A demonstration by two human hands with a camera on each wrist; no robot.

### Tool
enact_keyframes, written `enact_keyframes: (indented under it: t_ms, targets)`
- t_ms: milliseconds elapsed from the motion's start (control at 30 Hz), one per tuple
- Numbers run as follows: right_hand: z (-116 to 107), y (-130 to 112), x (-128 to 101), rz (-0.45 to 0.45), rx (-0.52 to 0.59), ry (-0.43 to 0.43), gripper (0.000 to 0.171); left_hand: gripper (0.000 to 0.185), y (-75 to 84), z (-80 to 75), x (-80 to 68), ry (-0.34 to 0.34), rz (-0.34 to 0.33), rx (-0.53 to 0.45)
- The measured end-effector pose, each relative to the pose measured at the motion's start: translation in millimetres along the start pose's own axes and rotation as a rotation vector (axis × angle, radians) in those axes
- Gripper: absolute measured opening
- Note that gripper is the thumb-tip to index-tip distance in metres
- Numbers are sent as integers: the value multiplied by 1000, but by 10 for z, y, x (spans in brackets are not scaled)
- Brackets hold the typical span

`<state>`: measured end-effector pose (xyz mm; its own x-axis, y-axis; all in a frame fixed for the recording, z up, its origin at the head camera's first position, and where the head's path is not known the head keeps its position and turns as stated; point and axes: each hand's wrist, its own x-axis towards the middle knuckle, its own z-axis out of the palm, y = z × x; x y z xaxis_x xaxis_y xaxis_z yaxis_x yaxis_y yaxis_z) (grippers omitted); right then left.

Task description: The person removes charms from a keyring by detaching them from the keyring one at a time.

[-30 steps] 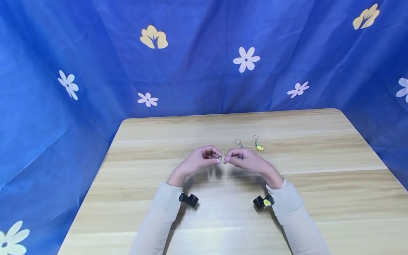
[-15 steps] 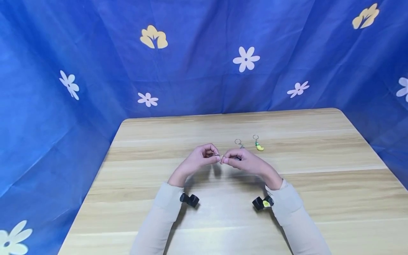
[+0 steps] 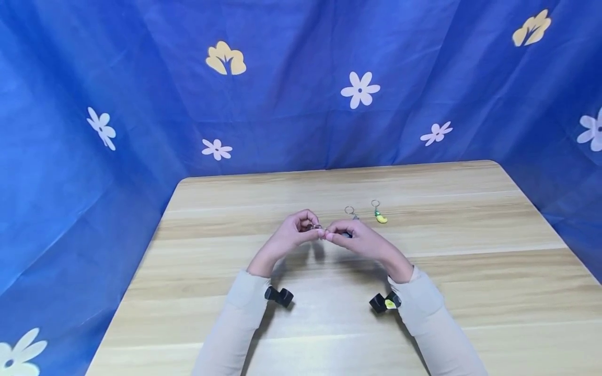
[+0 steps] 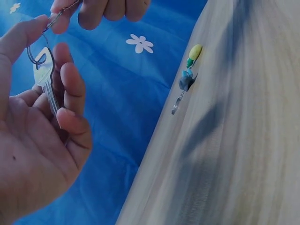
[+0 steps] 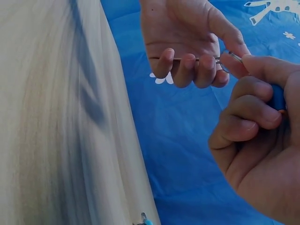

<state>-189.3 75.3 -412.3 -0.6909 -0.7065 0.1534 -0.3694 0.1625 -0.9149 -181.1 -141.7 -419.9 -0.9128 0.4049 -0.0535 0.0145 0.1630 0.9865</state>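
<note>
Both hands meet above the middle of the wooden table (image 3: pixel 470 271). My left hand (image 3: pixel 296 232) holds a silver key (image 4: pixel 44 82) between thumb and curled fingers; the key hangs on a metal ring (image 4: pixel 35 51). My right hand (image 3: pixel 350 235) pinches the same ring (image 5: pixel 225 63) at its thumb and forefinger tips, with a blue object (image 5: pixel 277 97) tucked in its curled fingers. The fingertips of both hands touch at the ring (image 3: pixel 319 228).
Two keychains lie on the table just beyond the right hand: one with a grey charm (image 3: pixel 350 211), one with a yellow and green charm (image 3: pixel 380 216). A blue flowered cloth (image 3: pixel 282 94) hangs behind and around the table. Black wrist cameras (image 3: pixel 279 296) sit on both forearms.
The two hands have drawn slightly closer together and shifted a little left, and the ring between the fingertips is now mostly hidden. The keychains on the table have not moved.
</note>
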Motion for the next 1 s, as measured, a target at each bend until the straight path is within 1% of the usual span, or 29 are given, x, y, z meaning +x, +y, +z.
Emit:
enact_keyframes:
  t_ms: [100, 167, 333, 533, 600, 700, 800, 900, 1000]
  targets:
    - [13, -5, -2, 8, -1, -9, 15, 20, -6, 1, -13, -20, -2, -37]
    - [19, -5, -3, 23, 0, -10, 15, 21, -6, -2, -14, -40, 12, -54]
    - [19, 11, 17, 42, 4, -6, 16, 29, 3, -24, -7, -55, 63, -22]
    - [-44, 37, 5, 73, -28, 5, 19, 26, 0, -34, -15, -52, 40, 2]
    - [-76, 53, 5, 73, -36, 16, 19, 26, 9, -35, -3, -58, 46, 14]
    - [-111, 51, 11, 68, -28, 29, 18, 26, 27, -39, 14, -77, 63, 18]
    - [-128, 56, 16, 64, -25, 41, 19, 26, 28, -42, 16, -104, 56, 3]
    - [-131, 64, 6, 79, -28, 41, 19, 26, 9, -40, 3, -132, 41, 4]
    - [-132, 81, -4, 99, -24, 38, 19, 28, -4, -30, -2, -147, 48, 20]
